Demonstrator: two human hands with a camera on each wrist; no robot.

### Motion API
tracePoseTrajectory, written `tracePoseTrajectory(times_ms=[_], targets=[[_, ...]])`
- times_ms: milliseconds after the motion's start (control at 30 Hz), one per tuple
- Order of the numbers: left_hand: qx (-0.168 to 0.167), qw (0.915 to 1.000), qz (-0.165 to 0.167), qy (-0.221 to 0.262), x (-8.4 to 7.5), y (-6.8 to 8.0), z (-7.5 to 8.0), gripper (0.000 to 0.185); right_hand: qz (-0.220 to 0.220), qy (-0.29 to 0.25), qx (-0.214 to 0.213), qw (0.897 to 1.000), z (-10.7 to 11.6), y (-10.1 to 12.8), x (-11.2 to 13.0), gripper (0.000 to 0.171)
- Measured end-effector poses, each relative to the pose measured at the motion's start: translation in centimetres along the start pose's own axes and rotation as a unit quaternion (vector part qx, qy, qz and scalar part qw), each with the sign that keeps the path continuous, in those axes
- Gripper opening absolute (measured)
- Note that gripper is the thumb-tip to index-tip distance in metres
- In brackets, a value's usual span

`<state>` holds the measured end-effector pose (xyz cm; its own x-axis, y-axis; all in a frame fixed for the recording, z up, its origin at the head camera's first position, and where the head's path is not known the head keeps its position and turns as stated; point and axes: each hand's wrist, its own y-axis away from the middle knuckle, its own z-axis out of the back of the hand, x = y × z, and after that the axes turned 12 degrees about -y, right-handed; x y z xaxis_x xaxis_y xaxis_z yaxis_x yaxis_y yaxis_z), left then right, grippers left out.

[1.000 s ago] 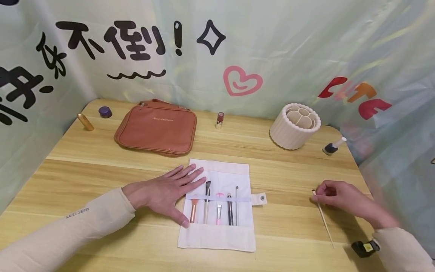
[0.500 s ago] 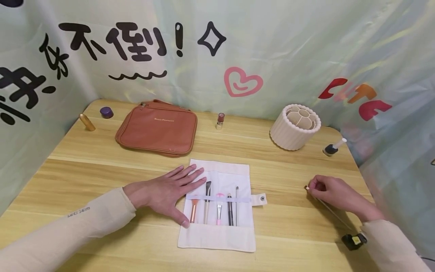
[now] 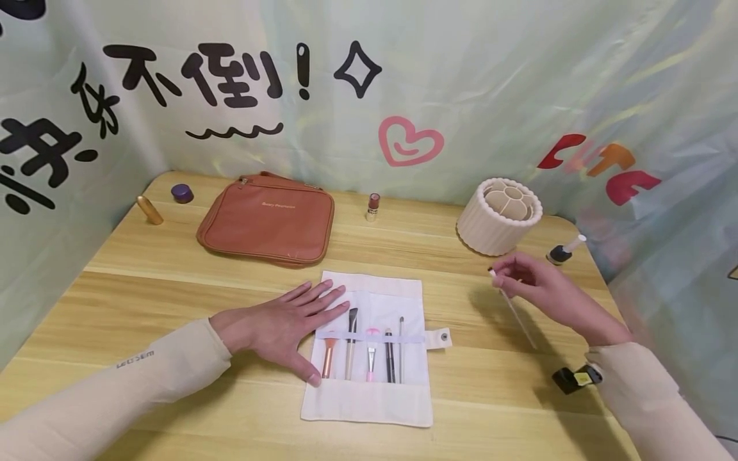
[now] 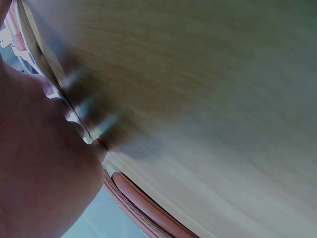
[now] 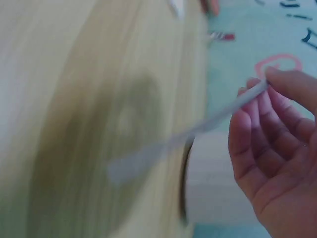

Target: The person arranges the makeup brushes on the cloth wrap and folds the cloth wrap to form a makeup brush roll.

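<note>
Spread fingers of my left hand [image 3: 282, 330] rest on the left edge of a white fabric brush roll [image 3: 369, 402], which lies unrolled on the table. Several makeup brushes sit in its slots under a pale band, among them a pink-tipped brush [image 3: 371, 355] and a black-handled one [image 3: 390, 358]. Off to the right, my right hand [image 3: 542, 291] pinches a thin pale makeup brush [image 3: 519, 317] near its dark tip, its long handle slanting down. That brush also shows, blurred, in the right wrist view [image 5: 193, 131], between thumb and fingers.
A brown cosmetic bag [image 3: 268, 221] lies at the back left, by a purple jar [image 3: 182, 193] and a gold tube [image 3: 150, 210]. A lipstick [image 3: 373, 208] stands at the back. A ribbed cream holder [image 3: 497, 221] and a nail polish bottle [image 3: 562, 252] are at the right.
My right hand has lifted the thin brush off the table and carried it left and toward the back, near the cream holder. My left hand stays on the brush roll.
</note>
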<state>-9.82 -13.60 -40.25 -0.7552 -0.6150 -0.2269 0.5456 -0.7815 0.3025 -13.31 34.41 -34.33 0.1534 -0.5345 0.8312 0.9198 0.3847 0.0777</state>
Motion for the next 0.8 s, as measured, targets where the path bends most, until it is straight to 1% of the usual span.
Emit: tracePoseTrajectory(times_ms=[100, 200, 267, 333, 400, 500, 600, 700, 800], targets=[[0.0, 1.0, 0.0, 0.002, 0.0, 0.0, 0.0, 0.125, 0.005, -0.044, -0.01, 0.999, -1.0, -0.9, 1.5, 0.028], [0.0, 1.0, -0.001, 0.003, 0.0, 0.0, 0.0, 0.125, 0.011, -0.098, -0.023, 0.995, -2.2, -1.9, 2.4, 0.027], [0.0, 1.0, -0.001, 0.003, 0.0, 0.0, 0.0, 0.125, 0.024, -0.147, -0.031, 0.988, -3.0, -2.6, 2.7, 0.026], [-0.002, 1.0, -0.001, 0.001, 0.0, 0.0, 0.0, 0.125, 0.035, -0.2, -0.036, 0.978, -3.9, -3.5, 2.8, 0.023], [-0.003, 1.0, -0.002, 0.001, 0.0, 0.0, -0.1, 0.125, 0.035, -0.234, -0.042, 0.971, -4.8, -4.2, 2.7, 0.022], [-0.003, 1.0, -0.003, 0.002, 0.0, 0.0, -0.2, 0.125, 0.02, -0.253, -0.048, 0.966, -6.1, -5.1, 2.5, 0.025], [-0.003, 1.0, -0.001, 0.004, 0.1, 0.0, -0.2, 0.125, 0.0, -0.25, -0.052, 0.967, -7.3, -5.6, 2.2, 0.034], [-0.003, 1.0, -0.002, 0.005, 0.1, 0.0, -0.2, 0.125, -0.013, -0.257, -0.059, 0.965, -8.2, -5.9, 1.8, 0.041], [-0.005, 1.0, -0.004, 0.005, 0.2, 0.1, -0.2, 0.125, -0.019, -0.264, -0.072, 0.962, -8.7, -6.2, 1.6, 0.042]])
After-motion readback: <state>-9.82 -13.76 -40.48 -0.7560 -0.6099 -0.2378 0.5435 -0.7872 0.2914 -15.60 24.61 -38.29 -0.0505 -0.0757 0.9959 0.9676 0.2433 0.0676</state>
